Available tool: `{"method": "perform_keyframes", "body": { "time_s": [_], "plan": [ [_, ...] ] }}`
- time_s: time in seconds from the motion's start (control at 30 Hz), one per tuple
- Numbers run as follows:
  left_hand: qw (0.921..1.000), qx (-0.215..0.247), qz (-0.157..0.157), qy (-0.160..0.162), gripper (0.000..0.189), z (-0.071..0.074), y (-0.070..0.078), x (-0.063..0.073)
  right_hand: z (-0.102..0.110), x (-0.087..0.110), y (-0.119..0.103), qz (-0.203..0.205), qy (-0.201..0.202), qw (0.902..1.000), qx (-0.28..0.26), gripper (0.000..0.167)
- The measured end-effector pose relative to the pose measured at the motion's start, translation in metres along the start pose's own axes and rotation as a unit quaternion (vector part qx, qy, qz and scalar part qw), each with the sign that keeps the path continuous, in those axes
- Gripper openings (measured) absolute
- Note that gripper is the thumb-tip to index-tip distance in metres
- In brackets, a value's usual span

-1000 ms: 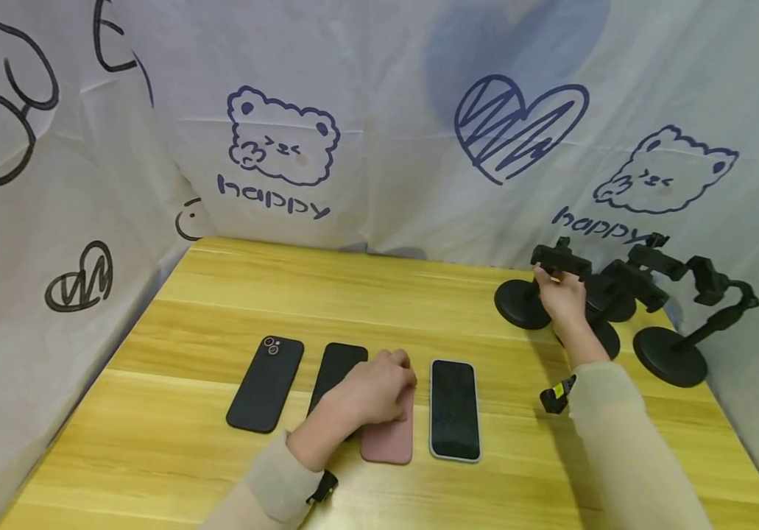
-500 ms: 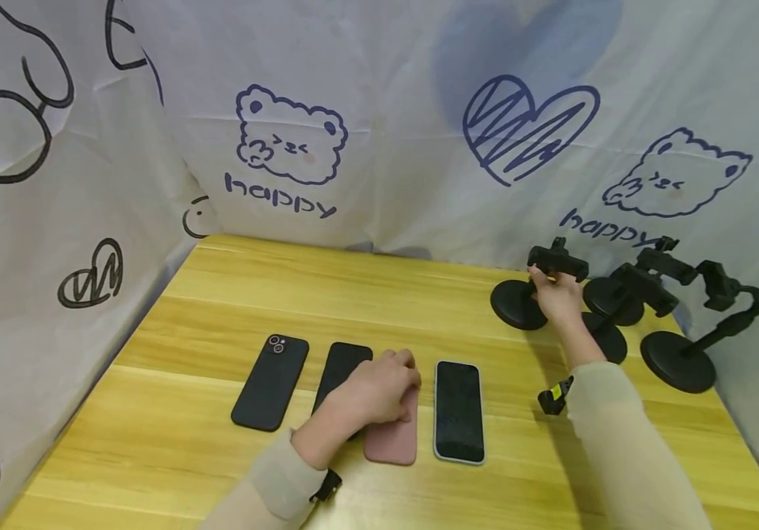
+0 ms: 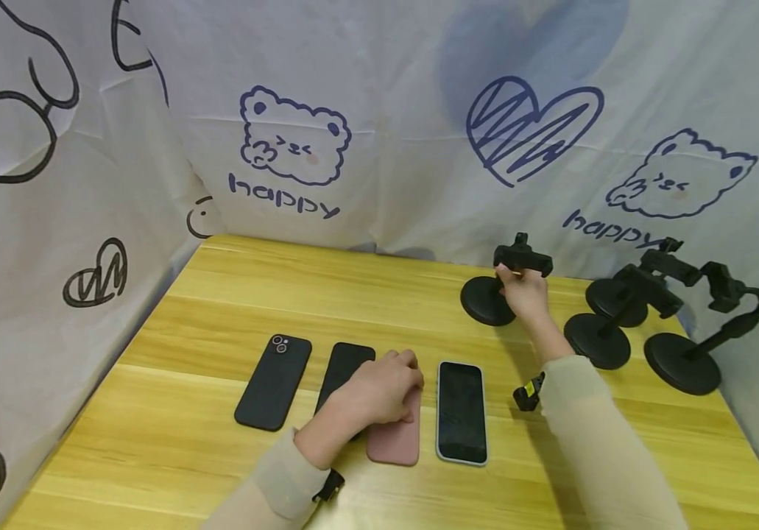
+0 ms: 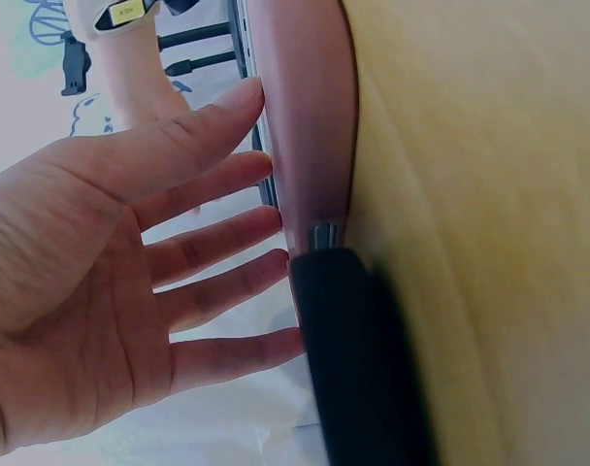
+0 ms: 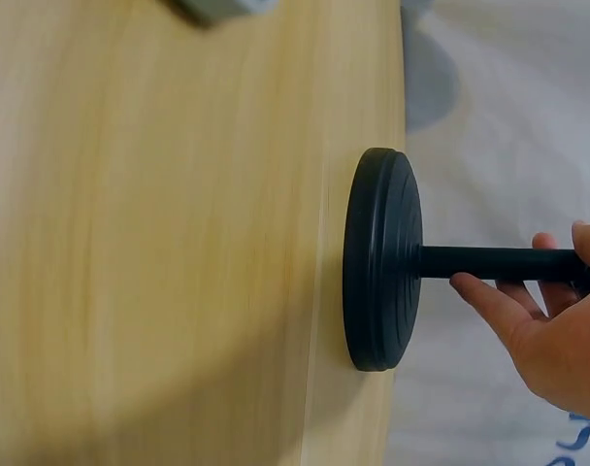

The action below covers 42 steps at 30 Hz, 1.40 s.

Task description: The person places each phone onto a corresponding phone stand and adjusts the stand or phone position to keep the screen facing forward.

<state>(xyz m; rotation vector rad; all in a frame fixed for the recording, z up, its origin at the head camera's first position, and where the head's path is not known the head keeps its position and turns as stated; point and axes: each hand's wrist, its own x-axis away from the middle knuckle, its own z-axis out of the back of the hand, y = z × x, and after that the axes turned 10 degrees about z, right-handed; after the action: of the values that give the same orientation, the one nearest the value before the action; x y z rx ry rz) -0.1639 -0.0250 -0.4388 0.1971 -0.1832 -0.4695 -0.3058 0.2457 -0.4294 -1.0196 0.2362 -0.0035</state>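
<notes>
the left wrist view shows what the head view hides: your left grip (image 4: 111,262) has its fingers spread and nearly straight, tips touching the flat dusty-pink phone (image 3: 394,445). from above, your left arm crosses inward over part of a plain black phone (image 3: 346,362), and the pink one lies between that and a pale-rimmed, dark-screened phone (image 3: 461,414). your right arm stretches toward the far edge of the yellow wood-grain counter (image 3: 326,287); the right wrist view shows your right grip (image 5: 562,340) curled round the stem of a round-based black stand (image 3: 487,300) near that edge. only the head view shows three other black stands (image 3: 598,340) toward the right edge.
</notes>
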Motion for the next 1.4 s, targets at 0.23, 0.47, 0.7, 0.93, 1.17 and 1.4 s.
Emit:
{"method": "perform_keyframes", "body": {
  "time_s": [0.23,0.47,0.7,0.93,1.17,1.4],
  "plan": [
    [1.0000,0.004,-0.003,-0.005,0.034,-0.001,0.003,-0.003,-0.015,0.004,-0.010,0.007,-0.023,0.9997,-0.010,0.047],
    [0.9999,-0.001,-0.012,-0.008,0.032,0.001,0.004,-0.007,-0.032,0.009,-0.019,0.024,-0.039,0.9987,-0.024,0.042],
    [0.9992,-0.007,-0.025,-0.031,0.034,0.017,-0.005,-0.030,-0.039,0.015,-0.024,0.044,-0.039,0.9969,-0.053,0.037],
    [0.9941,0.102,-0.006,0.037,0.051,0.035,-0.020,-0.085,-0.035,0.015,-0.029,0.048,-0.017,0.9957,-0.077,0.030],
    [0.9520,0.298,0.035,0.059,0.048,0.023,-0.026,-0.145,-0.029,0.014,-0.038,0.120,0.010,0.9927,0.001,0.043],
    [0.8974,0.424,0.067,0.103,0.039,0.008,-0.019,-0.178,-0.027,0.012,-0.041,0.189,0.030,0.9813,-0.018,0.040]
  ]
}}
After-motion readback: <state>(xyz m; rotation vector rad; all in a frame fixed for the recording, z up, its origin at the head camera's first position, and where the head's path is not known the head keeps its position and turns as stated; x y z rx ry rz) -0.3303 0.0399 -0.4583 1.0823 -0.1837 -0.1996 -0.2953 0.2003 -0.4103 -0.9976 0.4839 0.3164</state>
